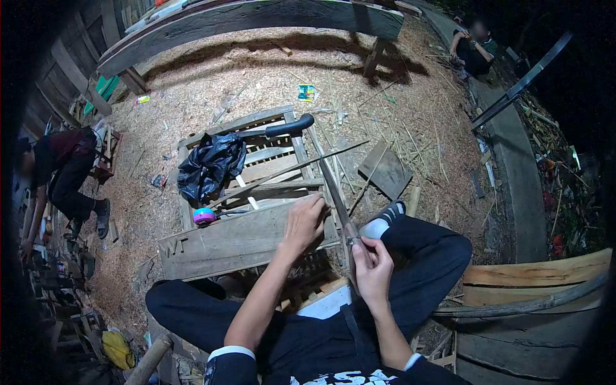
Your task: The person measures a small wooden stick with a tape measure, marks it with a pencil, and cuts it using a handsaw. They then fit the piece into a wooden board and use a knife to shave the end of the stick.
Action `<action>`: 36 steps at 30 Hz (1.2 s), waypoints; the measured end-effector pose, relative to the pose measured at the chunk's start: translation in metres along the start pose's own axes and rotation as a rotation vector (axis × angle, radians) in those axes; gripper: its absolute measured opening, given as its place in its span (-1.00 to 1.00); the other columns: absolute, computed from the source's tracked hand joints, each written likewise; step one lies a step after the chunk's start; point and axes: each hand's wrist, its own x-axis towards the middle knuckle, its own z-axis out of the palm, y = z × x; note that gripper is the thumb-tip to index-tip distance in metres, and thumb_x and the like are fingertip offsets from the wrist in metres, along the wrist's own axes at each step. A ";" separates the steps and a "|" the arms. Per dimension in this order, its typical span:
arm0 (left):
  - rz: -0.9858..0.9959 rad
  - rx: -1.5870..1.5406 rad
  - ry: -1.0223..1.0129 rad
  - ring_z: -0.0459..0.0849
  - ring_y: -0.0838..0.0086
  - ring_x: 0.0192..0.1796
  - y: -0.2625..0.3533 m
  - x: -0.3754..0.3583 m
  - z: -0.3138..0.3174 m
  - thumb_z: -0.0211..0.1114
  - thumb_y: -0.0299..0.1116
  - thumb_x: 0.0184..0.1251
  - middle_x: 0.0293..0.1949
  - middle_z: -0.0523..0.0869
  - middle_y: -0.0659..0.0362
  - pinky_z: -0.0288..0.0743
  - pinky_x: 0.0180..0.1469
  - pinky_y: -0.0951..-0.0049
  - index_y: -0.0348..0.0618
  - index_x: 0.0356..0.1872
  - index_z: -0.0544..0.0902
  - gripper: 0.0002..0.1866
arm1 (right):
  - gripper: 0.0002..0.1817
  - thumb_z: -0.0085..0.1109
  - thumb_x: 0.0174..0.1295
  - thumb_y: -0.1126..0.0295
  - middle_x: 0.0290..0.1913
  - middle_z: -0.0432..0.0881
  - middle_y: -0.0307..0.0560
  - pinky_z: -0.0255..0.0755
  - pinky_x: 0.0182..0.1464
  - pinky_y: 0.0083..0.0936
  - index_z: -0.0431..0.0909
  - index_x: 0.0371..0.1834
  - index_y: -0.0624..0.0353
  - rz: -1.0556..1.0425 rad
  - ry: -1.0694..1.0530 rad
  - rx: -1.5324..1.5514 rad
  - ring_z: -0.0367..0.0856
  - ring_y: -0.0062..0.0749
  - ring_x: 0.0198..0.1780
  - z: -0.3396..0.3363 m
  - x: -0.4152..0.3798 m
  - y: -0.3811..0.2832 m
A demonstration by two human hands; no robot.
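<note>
My right hand (373,268) is closed around the lower part of a long, narrow, dark brown wooden piece (334,189) with a band around it. The piece slants up and away from my lap. Just left of it, my left hand (304,221) is closed with fingers curled, over the edge of a wooden board (221,239); what it holds, if anything, is hidden. A thin strip (289,171) crosses beyond both hands. Farther off lies a tool with a black handle (290,126), its other end by a black plastic bag (212,168).
A slatted wooden frame (240,120) sits before me, with a pink and blue round object (204,217) on it. A square board (385,171) lies on shavings to the right. One person (70,167) bends at left; another (475,51) sits far right. A long bench (256,20) stands ahead.
</note>
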 end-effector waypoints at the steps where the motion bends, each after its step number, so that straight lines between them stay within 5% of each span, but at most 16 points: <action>1: 0.047 0.002 0.079 0.65 -0.05 -0.09 0.000 0.002 0.002 0.45 -0.48 0.14 -0.07 0.65 -0.04 0.52 -0.05 0.04 -0.26 -0.17 0.59 -0.73 | -0.69 0.34 0.50 0.34 -0.26 0.74 -0.13 0.51 -0.27 -0.58 0.64 0.10 0.39 -0.003 -0.003 0.002 0.67 -0.63 -0.30 -0.003 0.000 0.006; 3: 0.099 -0.001 0.156 0.65 -0.05 -0.11 0.002 0.006 0.003 0.45 -0.45 0.19 -0.10 0.65 -0.04 0.52 -0.07 0.04 -0.26 -0.19 0.59 -0.76 | -0.69 0.34 0.51 0.35 -0.26 0.72 -0.15 0.48 -0.31 -0.59 0.64 0.10 0.40 -0.166 0.072 -0.017 0.64 -0.65 -0.32 -0.007 -0.007 0.015; 6: 0.044 -0.017 0.112 0.62 -0.04 -0.20 0.003 0.003 0.005 0.40 -0.31 0.44 -0.19 0.63 -0.01 0.49 -0.13 0.04 -0.25 -0.20 0.61 -0.79 | -0.70 0.33 0.52 0.35 -0.28 0.70 -0.20 0.41 -0.37 -0.60 0.64 0.09 0.40 -0.067 0.061 0.067 0.57 -0.71 -0.37 0.000 -0.008 0.013; 15: 0.020 -0.022 0.151 0.62 0.03 -0.23 0.007 0.004 0.000 0.44 -0.24 0.43 -0.24 0.59 0.02 0.44 -0.19 0.09 -0.18 -0.23 0.60 -0.75 | -0.72 0.32 0.52 0.34 -0.37 0.66 -0.30 0.31 -0.44 -0.64 0.63 0.11 0.34 0.010 0.006 0.093 0.50 -0.77 -0.44 0.003 -0.008 0.007; 22: 0.098 -0.037 0.051 0.62 0.02 -0.21 0.003 0.001 0.001 0.48 -0.26 0.37 -0.25 0.58 0.02 0.42 -0.19 0.10 -0.19 -0.24 0.59 -0.74 | -0.71 0.28 0.54 0.36 -0.21 0.73 -0.14 0.48 -0.28 -0.56 0.61 0.13 0.37 -0.014 0.041 0.061 0.63 -0.67 -0.29 0.010 -0.005 0.010; 30: 0.094 -0.051 0.028 0.60 -0.04 -0.15 0.003 -0.002 0.002 0.50 -0.40 0.25 -0.12 0.62 0.00 0.42 -0.09 0.11 -0.21 -0.18 0.58 -0.74 | -0.71 0.26 0.56 0.34 -0.28 0.71 -0.19 0.48 -0.32 -0.64 0.61 0.13 0.37 0.133 0.016 0.140 0.65 -0.67 -0.32 0.008 -0.004 0.010; 33: 0.090 -0.051 0.074 0.60 -0.03 -0.17 0.001 -0.002 0.006 0.48 -0.40 0.27 -0.12 0.62 0.01 0.42 -0.10 0.10 -0.20 -0.19 0.59 -0.77 | -0.73 0.27 0.57 0.36 -0.31 0.69 -0.24 0.35 -0.45 -0.70 0.59 0.14 0.34 -0.033 0.063 0.132 0.52 -0.78 -0.44 0.011 -0.012 0.017; 36: 0.051 -0.026 0.005 0.63 -0.01 -0.15 0.001 -0.001 0.005 0.47 -0.39 0.29 -0.11 0.64 0.01 0.42 -0.11 0.10 -0.19 -0.19 0.60 -0.79 | -0.71 0.27 0.56 0.36 -0.22 0.74 -0.16 0.47 -0.32 -0.65 0.60 0.14 0.38 0.026 0.040 0.082 0.64 -0.69 -0.31 -0.006 -0.028 0.010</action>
